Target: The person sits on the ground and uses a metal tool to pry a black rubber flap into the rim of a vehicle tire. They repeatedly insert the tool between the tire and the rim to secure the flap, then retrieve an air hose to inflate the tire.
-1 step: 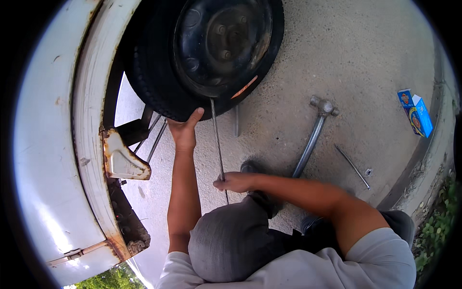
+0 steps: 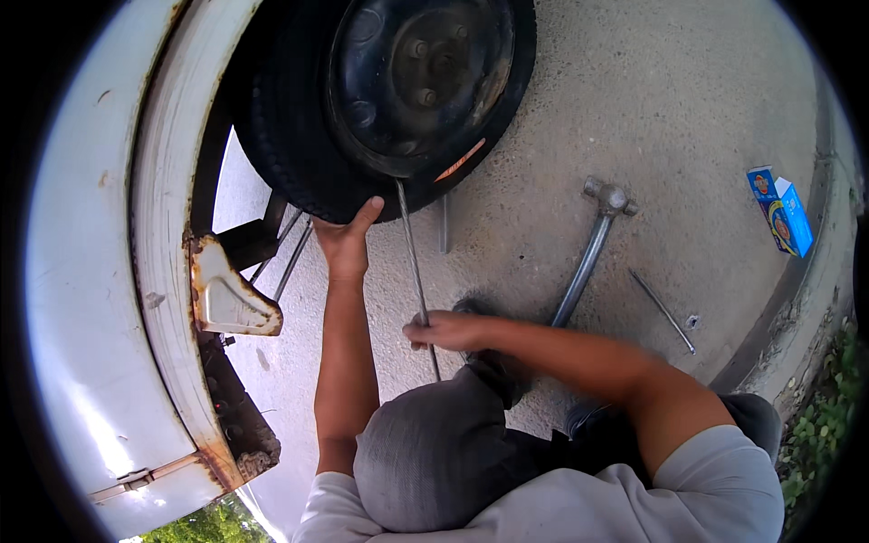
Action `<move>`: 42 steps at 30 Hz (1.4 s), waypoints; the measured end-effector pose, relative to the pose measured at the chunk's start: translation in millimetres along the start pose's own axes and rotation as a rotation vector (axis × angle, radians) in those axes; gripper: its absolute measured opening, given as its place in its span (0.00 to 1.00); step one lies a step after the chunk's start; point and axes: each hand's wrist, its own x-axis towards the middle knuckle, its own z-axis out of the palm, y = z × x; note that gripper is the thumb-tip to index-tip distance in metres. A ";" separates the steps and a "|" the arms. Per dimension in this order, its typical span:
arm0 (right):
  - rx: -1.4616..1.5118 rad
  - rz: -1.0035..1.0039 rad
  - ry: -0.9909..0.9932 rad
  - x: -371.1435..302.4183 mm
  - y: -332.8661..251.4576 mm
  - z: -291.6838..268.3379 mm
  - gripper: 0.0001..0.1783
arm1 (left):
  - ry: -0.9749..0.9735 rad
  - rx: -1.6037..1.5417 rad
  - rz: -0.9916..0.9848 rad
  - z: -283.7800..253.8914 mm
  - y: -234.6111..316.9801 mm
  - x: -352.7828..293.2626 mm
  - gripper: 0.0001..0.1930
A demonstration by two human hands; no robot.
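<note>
A black tire on a dark steel rim stands within the wheel opening of a white vehicle, at the top of the view. My left hand grips the tire's lower edge, thumb up against the sidewall, other fingers hidden behind. My right hand is closed round the lower part of a long, thin metal bar. The bar's upper tip meets the lower edge of the rim, where it joins the tire. Its lower end goes down beside my knee.
Right of my hands lies a metal hammer, its handle's end behind my right forearm. Farther right are a short metal rod and a blue box near a curb. At left, a rusty bracket juts from the white body panel.
My right hand has moved slightly up, and the bar's lower end has swung a little to the right. My left hand stays on the tire.
</note>
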 end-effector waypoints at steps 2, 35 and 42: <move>0.399 0.115 0.260 -10.9 -36.8 -9.0 0.22 | 0.066 0.000 0.100 -2.0 2.6 -3.0 0.38; -1.714 -0.190 0.423 -50.1 -205.1 -250.9 0.22 | 0.196 0.116 0.070 10.5 5.7 -14.7 0.48; -1.767 -0.225 0.205 -28.0 -220.6 -256.1 0.24 | 0.215 0.241 -0.012 13.8 17.7 -16.6 0.48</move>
